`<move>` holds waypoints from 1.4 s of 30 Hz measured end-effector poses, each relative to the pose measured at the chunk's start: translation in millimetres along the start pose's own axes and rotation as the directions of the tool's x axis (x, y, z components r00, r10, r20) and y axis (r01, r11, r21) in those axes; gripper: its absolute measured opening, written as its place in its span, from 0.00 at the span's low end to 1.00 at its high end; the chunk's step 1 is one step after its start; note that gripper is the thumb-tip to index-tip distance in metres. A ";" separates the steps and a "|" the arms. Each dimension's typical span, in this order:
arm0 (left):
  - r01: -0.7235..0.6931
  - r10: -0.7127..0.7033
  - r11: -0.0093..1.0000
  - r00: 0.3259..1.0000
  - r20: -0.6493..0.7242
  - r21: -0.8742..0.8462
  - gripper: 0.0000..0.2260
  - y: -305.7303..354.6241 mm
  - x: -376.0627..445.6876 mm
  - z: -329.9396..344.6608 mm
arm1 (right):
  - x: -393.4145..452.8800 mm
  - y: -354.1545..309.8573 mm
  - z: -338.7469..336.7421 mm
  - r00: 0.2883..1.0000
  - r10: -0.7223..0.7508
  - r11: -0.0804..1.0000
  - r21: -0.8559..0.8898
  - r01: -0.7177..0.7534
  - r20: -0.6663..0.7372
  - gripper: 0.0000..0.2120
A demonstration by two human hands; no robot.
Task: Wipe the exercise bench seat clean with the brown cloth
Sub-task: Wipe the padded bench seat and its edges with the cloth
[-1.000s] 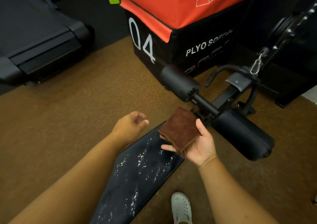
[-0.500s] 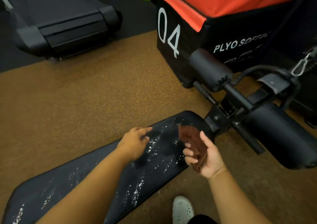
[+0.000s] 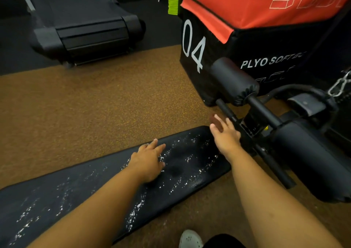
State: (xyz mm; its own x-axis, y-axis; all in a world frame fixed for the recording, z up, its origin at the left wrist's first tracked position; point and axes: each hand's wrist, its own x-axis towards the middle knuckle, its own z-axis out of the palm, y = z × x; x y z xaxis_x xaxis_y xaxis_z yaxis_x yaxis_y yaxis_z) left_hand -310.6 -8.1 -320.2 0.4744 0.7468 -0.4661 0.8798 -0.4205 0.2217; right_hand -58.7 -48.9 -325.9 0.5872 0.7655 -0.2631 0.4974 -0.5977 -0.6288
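The black exercise bench seat (image 3: 190,164) runs from the lower left to the centre, speckled with white droplets. My left hand (image 3: 148,162) lies flat on it with straight fingers, near its far end. At the seat's far right corner my right hand (image 3: 226,135) holds the brown cloth (image 3: 215,121). Only a small dark brown edge of the cloth shows past the fingers; the rest is hidden under the palm.
The bench's black foam rollers (image 3: 233,80) and metal frame (image 3: 266,118) stand right of my right hand. A black and orange plyo box (image 3: 247,31) sits behind them. A treadmill (image 3: 85,27) is at the far left. Brown speckled floor (image 3: 95,105) surrounds the bench. A white shoe (image 3: 190,239) is below.
My right hand turned palm down and carried the cloth to the seat's far right corner. My left hand came down flat onto the wet seat. The view shifted left.
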 end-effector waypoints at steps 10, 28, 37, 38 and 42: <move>0.055 -0.057 0.997 0.998 0.037 0.057 0.50 -6.7 11.6 19.2 | 29.1 40.1 36.4 0.934 -0.207 0.778 -0.530 0.337 0.290 0.31; 0.068 -0.117 0.936 0.986 0.123 0.345 0.59 -18.5 18.6 20.7 | 74.7 8.8 53.2 0.997 0.032 0.843 -0.535 -0.063 -0.067 0.19; 0.077 -0.101 0.979 0.987 0.122 0.191 0.59 -17.4 17.4 23.2 | 85.0 -5.0 60.3 0.992 -0.061 0.796 -0.595 0.115 0.110 0.21; 0.082 -0.106 0.980 0.987 0.125 0.179 0.59 -17.3 17.8 23.3 | 82.7 -10.0 65.4 0.995 -0.064 0.796 -0.597 0.100 0.081 0.21; 0.086 -0.109 0.983 0.985 0.137 0.160 0.59 -18.1 19.2 23.8 | 57.1 -2.1 80.3 0.856 -0.470 0.774 -0.367 0.516 0.213 0.16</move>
State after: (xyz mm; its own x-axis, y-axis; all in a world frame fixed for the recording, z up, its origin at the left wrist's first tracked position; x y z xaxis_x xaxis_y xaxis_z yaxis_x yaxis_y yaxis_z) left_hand -318.1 1.7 -353.6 0.3674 0.7106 -0.6001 0.9011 -0.4316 0.0406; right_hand -77.5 15.2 -398.3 0.1331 0.9874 -0.0852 0.9224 -0.1548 -0.3538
